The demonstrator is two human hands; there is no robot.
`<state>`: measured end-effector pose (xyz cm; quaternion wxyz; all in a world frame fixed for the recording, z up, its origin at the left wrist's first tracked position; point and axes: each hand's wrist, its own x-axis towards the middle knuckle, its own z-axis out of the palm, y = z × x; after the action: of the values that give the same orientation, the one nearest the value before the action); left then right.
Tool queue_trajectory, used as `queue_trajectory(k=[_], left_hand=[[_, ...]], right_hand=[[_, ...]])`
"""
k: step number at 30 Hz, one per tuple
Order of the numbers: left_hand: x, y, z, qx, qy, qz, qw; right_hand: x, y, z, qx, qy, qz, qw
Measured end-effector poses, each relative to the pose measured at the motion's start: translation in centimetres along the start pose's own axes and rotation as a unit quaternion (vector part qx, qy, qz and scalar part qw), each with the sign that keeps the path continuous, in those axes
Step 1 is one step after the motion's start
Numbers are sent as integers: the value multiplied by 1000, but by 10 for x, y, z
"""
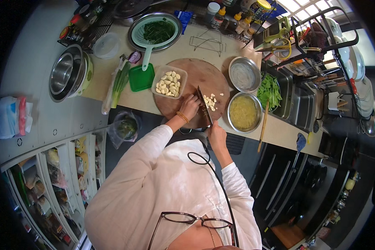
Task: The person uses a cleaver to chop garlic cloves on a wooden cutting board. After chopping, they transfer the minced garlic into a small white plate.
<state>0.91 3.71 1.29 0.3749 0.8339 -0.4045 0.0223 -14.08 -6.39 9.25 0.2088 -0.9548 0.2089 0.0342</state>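
Observation:
A round wooden chopping board lies on the worktop before me. My right hand grips the handle of a kitchen knife, whose blade rests over the board. Close against the blade's left side, my left hand has its fingers bent down to the board; what lies under the fingertips is hidden. Chopped garlic is scattered to the right of the blade. A clear plastic container of peeled garlic cloves sits on the board's left part.
Right of the board stand two steel bowls; chopsticks lie beside leafy greens near the sink. To the left are a green lid, spring onions, and a colander of dark greens.

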Motion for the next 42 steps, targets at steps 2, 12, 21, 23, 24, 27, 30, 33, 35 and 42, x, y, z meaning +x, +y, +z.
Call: queue_trajectory(k=[2, 12, 21, 23, 24, 27, 30, 33, 35, 42], left_hand=[[4, 3, -2, -10, -18, -5, 1000], [2, 3, -2, -2, -11, -8, 1000], [1, 3, 0, -2, -23, -25, 999], [-1, 3, -1, -2, -20, -20, 1000], [-2, 2, 0, -1, -11, -10, 1000], [1, -3, 0, 2, -1, 3, 1000], [0, 1, -1, 1, -32, -19, 999], [2, 5, -4, -14, -19, -20, 1000], [5, 4, -5, -14, 15, -2, 1000], [0, 4, -2, -17, 17, 1, 1000]], right_hand=[[4, 8, 14, -8, 11, 2, 1000], [3, -1, 9, 4, 6, 8, 1000], [7, -2, 12, 4, 14, 7, 1000], [8, 2, 10, 12, 17, -2, 1000], [7, 1, 4, 15, 11, 6, 1000], [3, -5, -3, 8, -6, 13, 1000], [11, -5, 9, -5, -7, 17, 1000], [14, -3, 2, 23, -5, 24, 999], [10, -2, 1, 37, -3, 11, 999], [12, -4, 4, 19, 2, 5, 1000]])
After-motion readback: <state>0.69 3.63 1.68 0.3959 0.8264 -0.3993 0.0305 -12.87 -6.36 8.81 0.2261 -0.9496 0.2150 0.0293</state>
